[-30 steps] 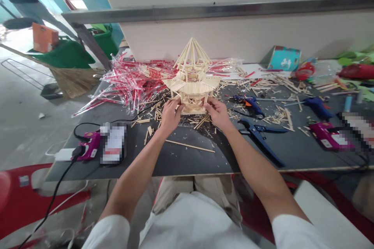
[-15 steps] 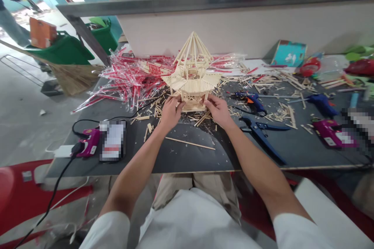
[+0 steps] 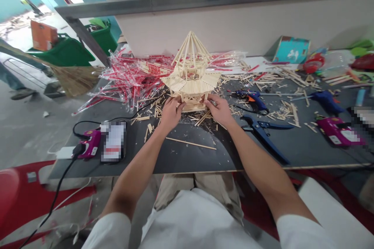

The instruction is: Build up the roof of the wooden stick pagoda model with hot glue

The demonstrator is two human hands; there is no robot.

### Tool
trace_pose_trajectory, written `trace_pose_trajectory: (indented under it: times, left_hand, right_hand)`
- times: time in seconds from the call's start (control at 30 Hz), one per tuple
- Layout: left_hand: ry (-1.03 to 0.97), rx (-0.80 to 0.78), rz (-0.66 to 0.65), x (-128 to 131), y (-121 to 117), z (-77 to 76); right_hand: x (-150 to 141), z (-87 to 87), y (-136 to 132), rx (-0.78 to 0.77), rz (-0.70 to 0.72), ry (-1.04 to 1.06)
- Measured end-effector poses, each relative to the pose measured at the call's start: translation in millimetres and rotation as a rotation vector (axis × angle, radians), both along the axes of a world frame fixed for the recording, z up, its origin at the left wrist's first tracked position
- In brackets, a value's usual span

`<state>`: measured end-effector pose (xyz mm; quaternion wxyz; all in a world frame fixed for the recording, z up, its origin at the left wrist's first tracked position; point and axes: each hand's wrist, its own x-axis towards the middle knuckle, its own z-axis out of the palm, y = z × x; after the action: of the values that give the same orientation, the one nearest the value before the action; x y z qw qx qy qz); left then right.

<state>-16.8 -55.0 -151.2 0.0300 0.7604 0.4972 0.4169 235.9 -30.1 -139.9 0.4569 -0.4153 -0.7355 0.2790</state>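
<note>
A model pavilion (image 3: 195, 85) built of thin wooden sticks stands on the dark table, with a flared lower roof and an open cone of sticks on top. My left hand (image 3: 172, 112) grips its lower left side, thumb and fingers closed at a post. On the opposite side, my right hand (image 3: 218, 111) grips the lower right posts the same way. The fingertips are partly hidden behind the frame. Cut stick pieces (image 3: 204, 116) lie around the base. One long stick (image 3: 191, 143) rests in front of it.
Plastic-wrapped red-and-clear packets (image 3: 131, 76) heap at the back left. To the right are a blue glue gun (image 3: 257, 102), a second glue gun (image 3: 326, 101) and blue cutters (image 3: 264, 136). A phone (image 3: 113, 142) and a purple power strip (image 3: 90, 144) with cables lie at the left.
The view has shifted slightly. Both hands keep their hold on the pavilion, which stays in place. At the far left, another person's leg and shoe have moved.
</note>
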Motion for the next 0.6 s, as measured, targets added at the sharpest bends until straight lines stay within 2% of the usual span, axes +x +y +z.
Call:
trace_pose_trajectory:
  times: [0.6]
  left_hand:
    - [-0.001, -0.1, 0.009, -11, -7, 2.2]
  right_hand:
    - [0, 1.4, -3, 0.029, 0.067, -0.153]
